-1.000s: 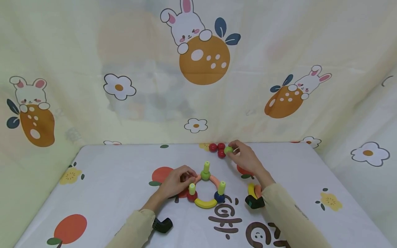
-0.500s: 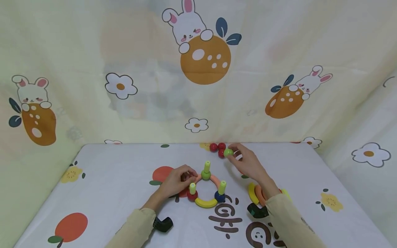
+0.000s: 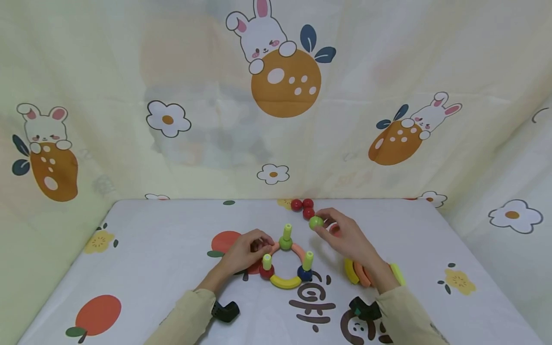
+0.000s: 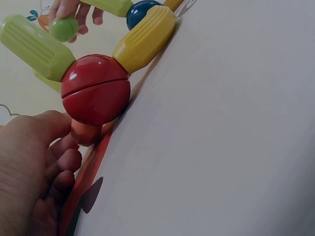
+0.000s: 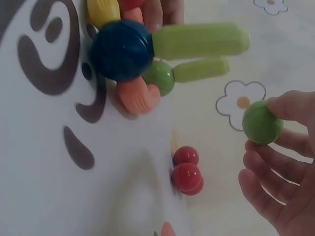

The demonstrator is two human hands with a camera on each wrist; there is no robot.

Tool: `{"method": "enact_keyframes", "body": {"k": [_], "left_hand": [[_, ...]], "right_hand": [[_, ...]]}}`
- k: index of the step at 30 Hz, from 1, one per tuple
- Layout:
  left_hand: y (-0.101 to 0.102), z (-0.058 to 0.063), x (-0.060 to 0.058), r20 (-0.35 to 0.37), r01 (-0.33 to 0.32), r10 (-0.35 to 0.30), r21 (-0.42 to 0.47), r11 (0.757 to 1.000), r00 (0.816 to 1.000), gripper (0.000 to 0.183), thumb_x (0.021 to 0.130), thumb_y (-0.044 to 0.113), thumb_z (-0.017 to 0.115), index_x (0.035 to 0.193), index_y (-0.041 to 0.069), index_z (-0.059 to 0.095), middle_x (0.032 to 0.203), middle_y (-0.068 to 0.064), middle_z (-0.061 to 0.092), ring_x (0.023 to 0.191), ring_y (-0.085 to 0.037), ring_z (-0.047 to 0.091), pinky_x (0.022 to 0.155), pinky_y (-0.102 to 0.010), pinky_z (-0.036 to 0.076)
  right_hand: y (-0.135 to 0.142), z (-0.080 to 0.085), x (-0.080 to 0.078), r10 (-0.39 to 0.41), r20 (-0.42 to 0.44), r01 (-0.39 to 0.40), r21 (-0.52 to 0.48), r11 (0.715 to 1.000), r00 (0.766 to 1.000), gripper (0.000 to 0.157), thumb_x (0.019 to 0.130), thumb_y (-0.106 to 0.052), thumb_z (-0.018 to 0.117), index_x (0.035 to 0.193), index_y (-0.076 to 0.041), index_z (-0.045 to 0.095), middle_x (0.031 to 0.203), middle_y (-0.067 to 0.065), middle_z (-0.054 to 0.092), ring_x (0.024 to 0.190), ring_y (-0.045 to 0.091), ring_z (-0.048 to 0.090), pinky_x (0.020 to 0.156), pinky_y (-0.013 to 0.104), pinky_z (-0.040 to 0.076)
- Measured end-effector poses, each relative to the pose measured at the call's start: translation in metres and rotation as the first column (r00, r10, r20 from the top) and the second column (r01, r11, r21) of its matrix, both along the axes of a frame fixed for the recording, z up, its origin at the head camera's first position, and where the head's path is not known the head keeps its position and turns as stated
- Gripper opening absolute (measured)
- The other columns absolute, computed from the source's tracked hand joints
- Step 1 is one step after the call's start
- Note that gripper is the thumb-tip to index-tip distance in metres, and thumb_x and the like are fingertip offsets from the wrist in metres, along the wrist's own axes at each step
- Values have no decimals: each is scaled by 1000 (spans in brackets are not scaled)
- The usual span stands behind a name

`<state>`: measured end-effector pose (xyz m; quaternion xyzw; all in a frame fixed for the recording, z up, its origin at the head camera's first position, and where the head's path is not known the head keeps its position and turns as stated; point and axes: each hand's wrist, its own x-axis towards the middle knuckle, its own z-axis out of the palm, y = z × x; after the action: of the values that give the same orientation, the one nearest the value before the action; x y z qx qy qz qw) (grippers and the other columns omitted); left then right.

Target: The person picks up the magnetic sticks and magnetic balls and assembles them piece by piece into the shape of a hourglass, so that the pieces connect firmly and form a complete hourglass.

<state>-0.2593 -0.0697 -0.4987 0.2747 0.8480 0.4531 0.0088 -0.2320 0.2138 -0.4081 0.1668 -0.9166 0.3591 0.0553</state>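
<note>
My right hand point(image 3: 347, 235) pinches a green ball point(image 3: 316, 223) between thumb and fingers, above the table behind a ring of toy building pieces. The ring joins a red ball point(image 3: 266, 272), a blue ball point(image 3: 304, 273) and a second green ball point(image 5: 160, 77) with a yellow curved rod point(image 3: 286, 282) and orange curved rods point(image 3: 298, 251). From each of these balls a light-green stick point(image 3: 287, 232) stands upright. At the ring's left side, my left hand point(image 3: 247, 251) holds the orange curved rod point(image 4: 86, 132) beside the red ball, with thumb and fingers around it.
Three red balls point(image 3: 296, 205) lie together near the table's back edge. Loose yellow curved rods point(image 3: 351, 272), orange ones point(image 3: 361, 275) and a yellow-green stick point(image 3: 397, 274) lie by the right forearm. Black wrist cameras point(image 3: 225, 312) sit by both sleeves. A printed curtain point(image 3: 194, 158) hangs behind.
My right hand has drawn the green ball away from the red balls, toward me and the ring. More loose rods show beside the right forearm. The left hand and ring have stayed put.
</note>
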Motion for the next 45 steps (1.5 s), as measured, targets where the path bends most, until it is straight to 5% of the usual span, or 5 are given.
{"method": "enact_keyframes", "body": {"k": [19, 45], "left_hand": [[-1, 1, 0, -7, 2, -2, -10, 1000, 1000, 17, 88, 27, 67, 105, 25, 64, 89, 11, 62, 73, -8, 52, 64, -19, 47], [0, 2, 0, 6, -10, 10, -20, 1000, 1000, 17, 87, 27, 67, 104, 25, 64, 89, 12, 61, 74, -9, 52, 66, -19, 47]], "right_hand": [[-5, 8, 23, 107, -32, -108, -38, 993, 994, 33, 86, -28, 68, 117, -22, 56, 101, -9, 60, 91, 8, 55, 76, 24, 51], [-3, 19, 33, 211, 18, -212, 20, 977, 977, 30, 86, -35, 68, 112, -26, 56, 98, -16, 61, 91, 5, 56, 80, 28, 51]]}}
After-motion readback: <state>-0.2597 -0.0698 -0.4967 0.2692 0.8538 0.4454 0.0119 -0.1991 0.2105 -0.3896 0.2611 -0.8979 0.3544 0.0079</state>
